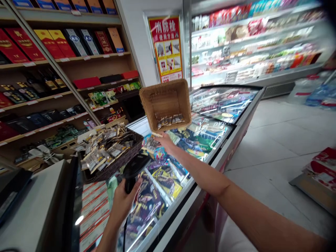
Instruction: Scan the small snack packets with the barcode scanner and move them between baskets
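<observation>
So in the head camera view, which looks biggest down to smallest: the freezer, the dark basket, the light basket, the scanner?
1. Freezer, by far.
2. Dark basket.
3. Light basket tilted up by the right hand; it is farther off, so these two may match.
4. Scanner in the left hand.

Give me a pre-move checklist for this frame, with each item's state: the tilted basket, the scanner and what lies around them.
1. Right hand grips the light wicker basket at its lower edge: ok.
2. Basket level: not ok; it tips toward the camera, small packets slid to the low side.
3. Packets all inside the basket: cannot tell; one seems to sit at the fingers.
4. Left hand closed on the black handheld scanner: ok.
5. Dark wicker basket steady on the counter: ok, though heaped with packets to its rim.
6. Freezer glass lid under the basket shut: ok.
</observation>
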A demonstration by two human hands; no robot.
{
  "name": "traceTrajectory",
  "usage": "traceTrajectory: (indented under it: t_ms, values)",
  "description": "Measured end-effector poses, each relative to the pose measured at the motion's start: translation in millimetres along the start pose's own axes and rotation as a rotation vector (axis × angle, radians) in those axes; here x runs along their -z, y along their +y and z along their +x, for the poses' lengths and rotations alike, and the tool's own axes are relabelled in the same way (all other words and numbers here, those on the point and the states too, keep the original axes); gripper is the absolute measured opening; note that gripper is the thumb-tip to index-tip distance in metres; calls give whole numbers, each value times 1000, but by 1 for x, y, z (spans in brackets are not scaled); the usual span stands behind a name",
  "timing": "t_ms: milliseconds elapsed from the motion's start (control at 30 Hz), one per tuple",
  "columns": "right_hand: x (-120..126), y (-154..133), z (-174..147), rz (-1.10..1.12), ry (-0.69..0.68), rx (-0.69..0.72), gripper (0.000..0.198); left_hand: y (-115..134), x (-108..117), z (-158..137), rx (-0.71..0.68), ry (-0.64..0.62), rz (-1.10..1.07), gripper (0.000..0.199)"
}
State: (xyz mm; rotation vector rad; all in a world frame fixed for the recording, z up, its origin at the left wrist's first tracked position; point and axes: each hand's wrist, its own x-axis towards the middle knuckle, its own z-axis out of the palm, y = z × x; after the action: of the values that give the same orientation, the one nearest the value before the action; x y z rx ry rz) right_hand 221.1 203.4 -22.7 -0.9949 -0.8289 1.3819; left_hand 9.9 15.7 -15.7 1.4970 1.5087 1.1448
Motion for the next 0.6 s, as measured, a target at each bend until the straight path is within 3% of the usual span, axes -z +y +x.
traceTrajectory:
  t_ms: [133, 367, 600]
  values:
    - [-2, -1, 0, -16, -12, -27, 29, 1, -3, -2, 13, 67, -20, 55]
    - [0, 3, 1, -52, 46, -47, 28, 23, -9, -11, 7, 108, -52, 59]
    - [5, 1, 11, 97, 177, -102, 9, 22, -7, -10, 18, 112, -75, 60]
